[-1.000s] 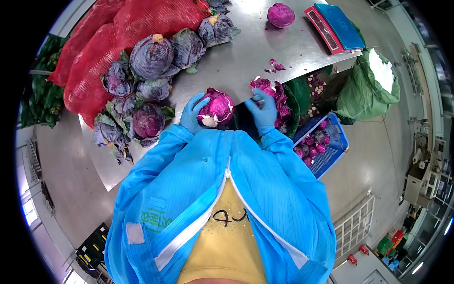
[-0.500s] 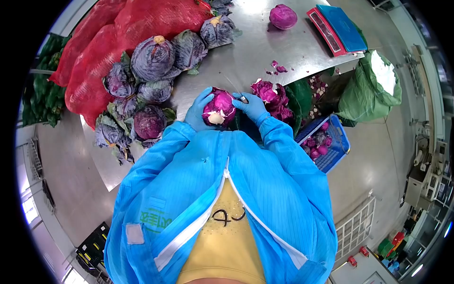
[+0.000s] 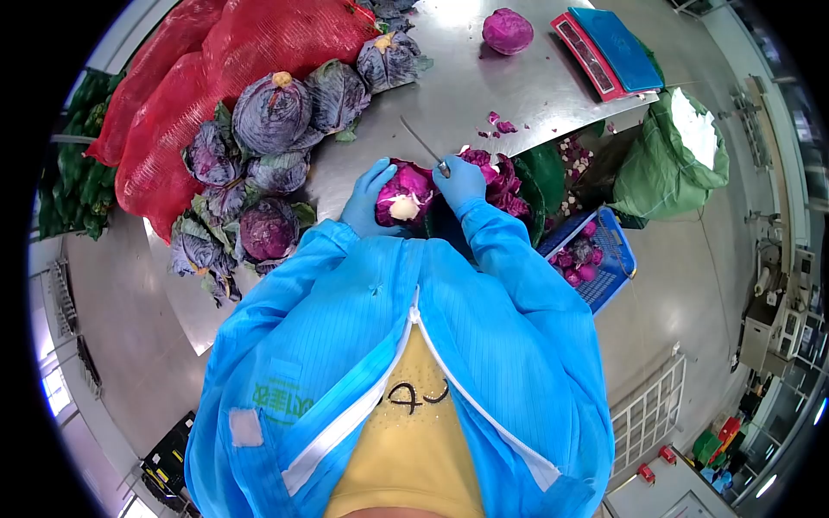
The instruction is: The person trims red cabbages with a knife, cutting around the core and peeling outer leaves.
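Observation:
In front of my chest, my blue-gloved left hand is wrapped round the left side of a red cabbage, whose pale cut stem faces me. Just right of it, my right hand, also gloved, grips a knife by its handle. The thin blade points up and to the left over the steel table, apart from the cabbage. Loose purple cabbage leaves lie beside my right hand, on top of a dark green container.
Untrimmed cabbages and red mesh sacks cover the left of the steel table. A peeled cabbage and a blue-topped scale are at the far right. A blue basket and green sack stand to the right.
My right hand has shifted slightly right, away from the cabbage, and the knife blade now shows more clearly. The cabbage has turned or moved a little to the right in my left hand.

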A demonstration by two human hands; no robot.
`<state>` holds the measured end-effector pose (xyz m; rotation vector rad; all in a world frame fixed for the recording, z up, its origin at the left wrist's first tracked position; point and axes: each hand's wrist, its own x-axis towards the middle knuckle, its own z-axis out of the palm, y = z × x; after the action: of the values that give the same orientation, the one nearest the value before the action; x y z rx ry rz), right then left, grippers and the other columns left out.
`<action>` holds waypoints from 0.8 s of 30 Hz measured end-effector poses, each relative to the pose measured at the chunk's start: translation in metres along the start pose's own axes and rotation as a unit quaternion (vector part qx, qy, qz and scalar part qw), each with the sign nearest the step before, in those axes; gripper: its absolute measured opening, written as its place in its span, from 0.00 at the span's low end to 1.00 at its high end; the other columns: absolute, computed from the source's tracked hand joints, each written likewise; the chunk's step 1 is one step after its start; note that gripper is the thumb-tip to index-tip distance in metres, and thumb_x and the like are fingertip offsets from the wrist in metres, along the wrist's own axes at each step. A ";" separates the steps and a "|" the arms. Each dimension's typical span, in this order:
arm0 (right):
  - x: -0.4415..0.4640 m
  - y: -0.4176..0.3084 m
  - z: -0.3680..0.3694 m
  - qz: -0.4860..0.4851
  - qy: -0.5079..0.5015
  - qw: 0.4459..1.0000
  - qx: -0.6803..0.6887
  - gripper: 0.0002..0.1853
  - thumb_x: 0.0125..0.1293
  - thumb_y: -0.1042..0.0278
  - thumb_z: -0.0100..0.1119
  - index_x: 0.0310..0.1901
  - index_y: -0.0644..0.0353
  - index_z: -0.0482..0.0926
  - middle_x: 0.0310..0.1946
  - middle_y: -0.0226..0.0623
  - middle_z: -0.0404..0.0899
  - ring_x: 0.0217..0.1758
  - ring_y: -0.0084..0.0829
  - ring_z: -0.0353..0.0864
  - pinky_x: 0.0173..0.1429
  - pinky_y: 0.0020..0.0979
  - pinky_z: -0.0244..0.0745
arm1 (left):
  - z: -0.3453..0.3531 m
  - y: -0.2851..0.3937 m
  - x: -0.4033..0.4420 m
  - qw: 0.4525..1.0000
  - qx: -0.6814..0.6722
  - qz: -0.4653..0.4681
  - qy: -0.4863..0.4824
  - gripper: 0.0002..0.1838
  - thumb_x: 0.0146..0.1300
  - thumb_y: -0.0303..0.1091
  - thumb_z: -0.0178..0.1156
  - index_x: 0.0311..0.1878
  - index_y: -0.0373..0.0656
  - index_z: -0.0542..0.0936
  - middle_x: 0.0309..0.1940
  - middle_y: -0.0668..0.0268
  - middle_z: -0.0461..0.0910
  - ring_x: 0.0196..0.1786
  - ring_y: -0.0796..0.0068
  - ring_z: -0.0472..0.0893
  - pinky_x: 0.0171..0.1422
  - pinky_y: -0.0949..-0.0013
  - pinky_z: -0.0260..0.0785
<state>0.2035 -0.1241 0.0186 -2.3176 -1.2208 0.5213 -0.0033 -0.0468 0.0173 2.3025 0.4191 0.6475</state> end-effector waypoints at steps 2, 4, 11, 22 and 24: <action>-0.008 -0.007 -0.002 -0.009 0.013 0.999 0.029 0.13 0.59 0.54 0.56 0.35 0.55 0.78 0.31 0.43 0.80 0.37 0.47 0.80 0.40 0.42 0.75 | 0.002 -0.009 -0.010 0.999 -0.034 0.013 0.010 0.57 0.30 0.39 0.78 0.67 0.45 0.58 0.67 0.49 0.53 0.69 0.48 0.57 0.71 0.55 0.53; -0.005 -0.003 0.004 -0.022 0.026 0.999 0.020 0.13 0.58 0.54 0.57 0.36 0.55 0.78 0.31 0.43 0.80 0.37 0.46 0.80 0.40 0.41 0.75 | 0.000 -0.008 -0.014 0.996 -0.070 0.030 0.034 0.54 0.33 0.41 0.78 0.66 0.44 0.59 0.67 0.47 0.53 0.69 0.48 0.57 0.71 0.55 0.53; -0.003 0.028 0.029 0.079 0.019 0.988 0.130 0.15 0.52 0.55 0.60 0.37 0.56 0.78 0.31 0.44 0.80 0.36 0.46 0.80 0.41 0.41 0.74 | 0.002 -0.031 -0.054 0.992 -0.079 -0.043 0.085 0.51 0.34 0.39 0.78 0.64 0.45 0.63 0.65 0.48 0.61 0.67 0.51 0.63 0.70 0.57 0.56; -0.034 0.001 0.013 0.029 0.124 0.990 0.064 0.18 0.53 0.57 0.61 0.45 0.52 0.77 0.39 0.38 0.76 0.41 0.41 0.79 0.42 0.38 0.75 | -0.020 -0.017 -0.045 0.998 -0.023 0.059 0.025 0.45 0.38 0.35 0.74 0.63 0.46 0.65 0.65 0.48 0.61 0.66 0.46 0.64 0.67 0.55 0.61; -0.028 -0.021 -0.007 -0.031 0.126 0.988 0.089 0.20 0.53 0.54 0.62 0.47 0.51 0.77 0.41 0.39 0.75 0.42 0.41 0.78 0.42 0.38 0.74 | -0.024 -0.016 -0.043 0.998 -0.009 0.060 0.018 0.44 0.37 0.35 0.74 0.63 0.46 0.65 0.64 0.48 0.61 0.65 0.46 0.65 0.66 0.54 0.62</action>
<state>0.1784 -0.1390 0.0395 -2.1137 -1.0766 0.2909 -0.0542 -0.0427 0.0068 2.3150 0.2915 0.7500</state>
